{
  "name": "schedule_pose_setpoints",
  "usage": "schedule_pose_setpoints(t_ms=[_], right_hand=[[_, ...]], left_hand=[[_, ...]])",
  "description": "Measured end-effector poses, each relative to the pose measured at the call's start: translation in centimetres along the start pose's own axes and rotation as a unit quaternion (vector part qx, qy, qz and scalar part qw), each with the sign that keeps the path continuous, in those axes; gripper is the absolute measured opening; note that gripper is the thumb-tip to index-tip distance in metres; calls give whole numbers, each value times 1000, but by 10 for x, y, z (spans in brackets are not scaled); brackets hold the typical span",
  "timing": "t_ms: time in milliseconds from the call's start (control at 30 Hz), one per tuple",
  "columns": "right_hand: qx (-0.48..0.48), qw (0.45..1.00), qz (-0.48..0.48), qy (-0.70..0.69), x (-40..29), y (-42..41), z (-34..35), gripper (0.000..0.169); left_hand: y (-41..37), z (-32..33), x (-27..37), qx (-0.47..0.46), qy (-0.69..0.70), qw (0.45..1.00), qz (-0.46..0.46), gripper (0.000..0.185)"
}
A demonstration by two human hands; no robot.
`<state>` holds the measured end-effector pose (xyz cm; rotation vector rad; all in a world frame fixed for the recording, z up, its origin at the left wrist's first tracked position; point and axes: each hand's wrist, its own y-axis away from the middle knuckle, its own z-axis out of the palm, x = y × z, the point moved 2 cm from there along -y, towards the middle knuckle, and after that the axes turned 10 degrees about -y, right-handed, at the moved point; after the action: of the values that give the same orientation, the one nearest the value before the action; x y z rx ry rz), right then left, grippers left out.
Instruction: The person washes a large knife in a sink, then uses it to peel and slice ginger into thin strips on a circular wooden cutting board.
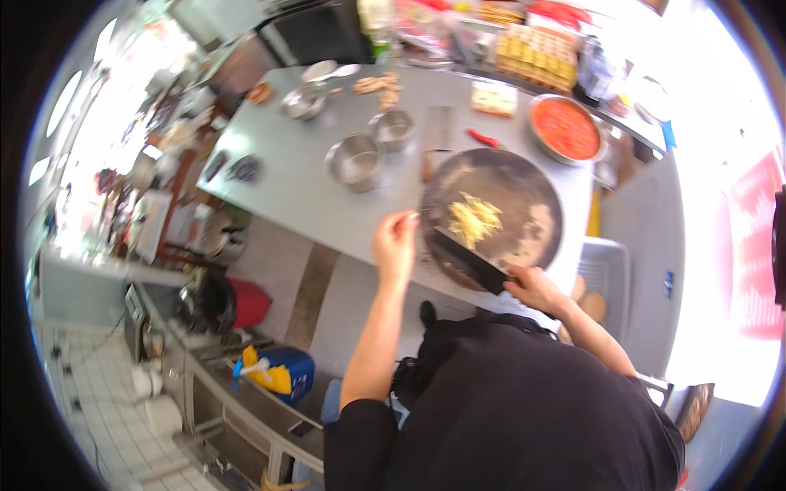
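Observation:
My right hand (533,288) grips the handle of a dark-bladed cleaver (473,262), which is held over the near edge of a round chopping board (528,184). A small heap of pale yellow shreds (473,220), perhaps ginger, lies on the board just beyond the blade. To the left of the board my left hand (394,236) is raised with thumb and fingertips together. Blur hides whether anything small is pinched there. Behind the board are a red chilli pepper (483,138) and a second cleaver (439,129) lying flat.
The steel table (295,166) bears two steel pots (355,162) (392,129), a steel bowl (305,102) and ginger-like pieces (377,85). A basin of red chopped food (566,129) stands back right. Below right is a grey plastic crate (605,270); a blue container (295,371) stands lower left.

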<state>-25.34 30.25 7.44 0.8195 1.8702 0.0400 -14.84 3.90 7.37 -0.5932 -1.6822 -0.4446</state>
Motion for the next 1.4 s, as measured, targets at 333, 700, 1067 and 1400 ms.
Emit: schedule_pose_setpoints(t_ms=[333, 700, 1067, 1400], right_hand=[[140, 989, -46, -11, 11, 2, -7, 20], [185, 977, -99, 22, 0, 10, 20, 17], [190, 969, -88, 132, -22, 21, 32, 11], [168, 968, -80, 171, -18, 17, 34, 10]], left_hand=[[7, 71, -79, -140, -182, 967, -109, 13], [9, 83, -60, -44, -303, 952, 14, 16], [10, 85, -59, -38, -354, 935, -2, 19], [11, 82, -54, -26, -340, 940, -3, 17]])
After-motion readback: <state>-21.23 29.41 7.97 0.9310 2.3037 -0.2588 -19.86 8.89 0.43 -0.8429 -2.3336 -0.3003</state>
